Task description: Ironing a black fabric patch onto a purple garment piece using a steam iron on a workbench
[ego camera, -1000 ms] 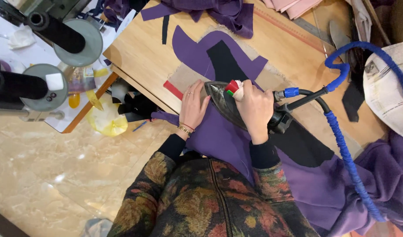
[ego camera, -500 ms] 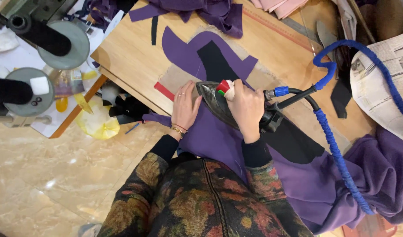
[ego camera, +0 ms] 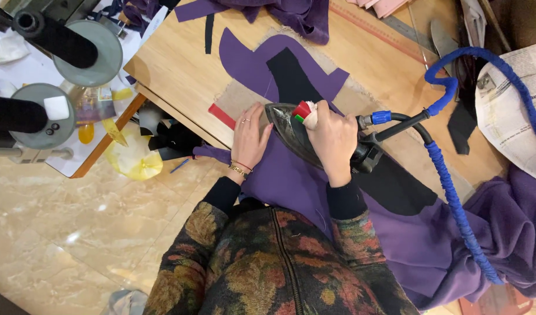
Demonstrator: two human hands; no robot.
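We are over a wooden bench that stands on a pale marble floor, with thread spools on stands off to one side and a folded newspaper at the far end. Purple fabric drapes from the bench edge toward our lap, and a cut purple piece with a black strip lies flat on a beige pressing pad.

Our right hand is wrapped fully round the handle of a steam iron, thumb near the red and green knob at its front; the soleplate sits flat on the purple cloth, nose pointing toward the other hand. A blue-sleeved hose loops away behind the iron, kept off the cloth so it does not drag the pieces.

Our left hand lies open and flat, fingers spread, pressing the fabric just ahead of the iron's tip. It grips nothing; it seems to hold the layer smooth and in place so the iron meets no folds. A red strip pokes out beside that hand at the pad's edge.
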